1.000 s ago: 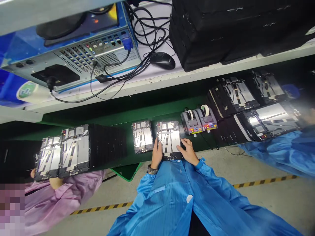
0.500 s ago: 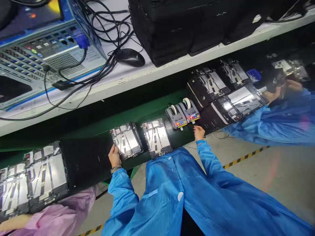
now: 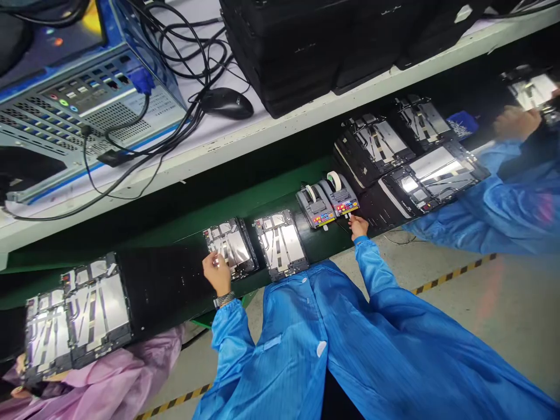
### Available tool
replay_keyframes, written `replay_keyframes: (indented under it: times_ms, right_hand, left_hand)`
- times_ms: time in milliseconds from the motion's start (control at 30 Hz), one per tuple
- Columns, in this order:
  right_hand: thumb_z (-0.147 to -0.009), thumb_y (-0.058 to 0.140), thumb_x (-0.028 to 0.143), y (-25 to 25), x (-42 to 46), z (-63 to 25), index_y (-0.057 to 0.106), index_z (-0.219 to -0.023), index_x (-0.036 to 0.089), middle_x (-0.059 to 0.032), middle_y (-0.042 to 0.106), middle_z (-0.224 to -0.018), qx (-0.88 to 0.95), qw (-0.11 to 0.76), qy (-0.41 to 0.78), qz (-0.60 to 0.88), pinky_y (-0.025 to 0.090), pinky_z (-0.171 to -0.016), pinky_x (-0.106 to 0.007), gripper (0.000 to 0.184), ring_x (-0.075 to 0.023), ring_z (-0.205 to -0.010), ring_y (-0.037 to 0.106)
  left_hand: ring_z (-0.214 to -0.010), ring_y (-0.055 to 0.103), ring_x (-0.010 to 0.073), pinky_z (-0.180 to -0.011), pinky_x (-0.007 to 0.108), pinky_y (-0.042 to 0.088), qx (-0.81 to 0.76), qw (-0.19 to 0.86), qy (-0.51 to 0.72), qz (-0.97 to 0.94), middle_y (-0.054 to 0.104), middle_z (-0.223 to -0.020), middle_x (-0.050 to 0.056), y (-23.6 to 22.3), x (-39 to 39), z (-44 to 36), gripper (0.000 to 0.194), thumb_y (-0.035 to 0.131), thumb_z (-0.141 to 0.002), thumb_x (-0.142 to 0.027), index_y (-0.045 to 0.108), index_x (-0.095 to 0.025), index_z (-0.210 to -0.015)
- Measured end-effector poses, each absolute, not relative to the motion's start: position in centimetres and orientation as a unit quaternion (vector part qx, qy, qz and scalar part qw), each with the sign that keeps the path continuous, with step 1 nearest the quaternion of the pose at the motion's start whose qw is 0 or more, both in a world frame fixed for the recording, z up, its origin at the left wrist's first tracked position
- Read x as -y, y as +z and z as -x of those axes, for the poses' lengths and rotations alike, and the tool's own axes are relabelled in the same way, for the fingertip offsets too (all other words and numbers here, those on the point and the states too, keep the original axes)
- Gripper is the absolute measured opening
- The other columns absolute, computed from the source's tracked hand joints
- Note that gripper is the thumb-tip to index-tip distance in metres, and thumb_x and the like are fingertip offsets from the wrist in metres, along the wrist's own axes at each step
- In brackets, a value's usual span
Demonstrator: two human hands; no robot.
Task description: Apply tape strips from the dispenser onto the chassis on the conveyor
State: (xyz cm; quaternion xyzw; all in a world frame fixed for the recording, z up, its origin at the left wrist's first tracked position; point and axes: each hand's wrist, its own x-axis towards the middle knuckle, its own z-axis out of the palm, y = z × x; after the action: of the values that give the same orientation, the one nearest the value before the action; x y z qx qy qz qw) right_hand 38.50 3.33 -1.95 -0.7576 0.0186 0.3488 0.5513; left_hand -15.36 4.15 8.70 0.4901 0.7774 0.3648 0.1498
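My left hand (image 3: 217,273) is closed, fingers curled over the lower left of a stack of opened tablets (image 3: 234,248). A small bright spot shows at its fingertips, too small to name. My right hand (image 3: 359,226) reaches to the front of the right-hand tape dispenser (image 3: 343,201), finger and thumb pinching the short white strip of tape (image 3: 349,216) that sticks out there. Another dispenser (image 3: 317,210) stands close beside it, a tape end poking from its front. Between my hands an opened tablet (image 3: 282,245) lies flat at the bench edge, silver battery and dark ribbon cables showing.
More tablet stacks (image 3: 378,143) stand to the right near a co-worker's blue sleeve (image 3: 464,210). To the left, tablets (image 3: 96,309) lie before a person in a pink sleeve (image 3: 126,373). Above runs a shelf edge (image 3: 262,131) with a computer case (image 3: 100,105), mouse (image 3: 227,103) and cables.
My hands left the middle tablet. The left went to the left stack and then drew its fingers back over it; the right went to the dispenser and took the tape end. The view swung right.
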Motion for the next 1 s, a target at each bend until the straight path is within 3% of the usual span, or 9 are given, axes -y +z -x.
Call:
replay_keyframes:
  times_ms: [100, 233, 400, 667, 833, 1000]
  right_hand:
    - [-0.078, 0.074, 0.030, -2.2, -2.9, -37.9, 0.060, -0.086, 0.017, 0.0026, 0.067, -0.071, -0.038, 0.568, 0.335, 0.750, 0.044, -0.047, -0.015, 0.021, -0.0096, -0.062, 0.063]
    - [-0.071, 0.079, 0.024, -2.5, -3.4, -36.9, 0.053, -0.092, 0.020, 0.0039, 0.067, -0.074, -0.063, 0.589, 0.344, 0.728, 0.054, -0.056, -0.019, 0.033, -0.0110, -0.066, 0.068]
    - [-0.066, 0.081, 0.018, -2.7, -4.7, -36.5, 0.047, -0.090, 0.021, 0.0065, 0.061, -0.067, -0.096, 0.599, 0.335, 0.721, 0.055, -0.053, -0.021, 0.042, -0.0100, -0.058, 0.061]
    - [-0.070, 0.068, 0.016, -1.5, -3.2, -35.1, 0.044, -0.104, 0.022, 0.0064, 0.060, -0.077, -0.090, 0.607, 0.247, 0.750, 0.050, -0.052, -0.020, 0.042, -0.0101, -0.062, 0.059]
    - [-0.078, 0.068, 0.025, 2.7, -2.1, -31.7, 0.045, -0.124, 0.021, 0.0018, 0.062, -0.089, 0.195, 0.601, 0.226, 0.742, 0.055, -0.069, -0.026, 0.051, -0.0128, -0.075, 0.063]
    - [-0.084, 0.071, 0.032, 8.1, -6.6, -26.8, 0.044, -0.141, 0.024, -0.0063, 0.062, -0.111, 0.447, 0.500, 0.290, 0.682, 0.056, -0.082, -0.035, 0.063, -0.0183, -0.090, 0.062]
  left_hand:
    - [-0.106, 0.064, 0.0229, -0.091, 0.039, 0.054, -0.718, 0.208, 0.367, -0.554, 0.066, -0.117, 0.009, 9.6, -5.3, 9.5, 0.027, 0.056, -0.095, -0.033, 0.068, -0.021, -0.115]
    - [-0.121, 0.059, 0.0243, -0.098, 0.040, 0.052, -0.658, 0.248, 0.355, -0.616, 0.062, -0.126, 0.011, 10.3, -7.1, 3.1, 0.028, 0.055, -0.097, -0.032, 0.065, -0.022, -0.121]
    - [-0.128, 0.054, 0.0251, -0.112, 0.043, 0.044, -0.624, 0.226, 0.331, -0.671, 0.059, -0.130, 0.011, 10.9, -9.3, -0.4, 0.025, 0.054, -0.097, -0.029, 0.066, -0.024, -0.119]
    - [-0.131, 0.050, 0.0306, -0.113, 0.048, 0.039, -0.615, 0.200, 0.214, -0.732, 0.057, -0.136, 0.013, 11.4, -10.9, -3.1, 0.035, 0.059, -0.094, -0.038, 0.065, -0.023, -0.126]
    - [-0.139, 0.043, 0.0355, -0.120, 0.054, 0.027, -0.610, 0.162, 0.132, -0.764, 0.052, -0.145, 0.018, 11.1, -11.1, -5.8, 0.064, 0.068, -0.088, -0.050, 0.054, -0.019, -0.143]
    - [-0.142, 0.041, 0.0360, -0.122, 0.059, 0.019, -0.623, 0.190, 0.075, -0.755, 0.052, -0.147, 0.018, 10.9, -12.4, -5.5, 0.060, 0.067, -0.089, -0.048, 0.055, -0.023, -0.143]
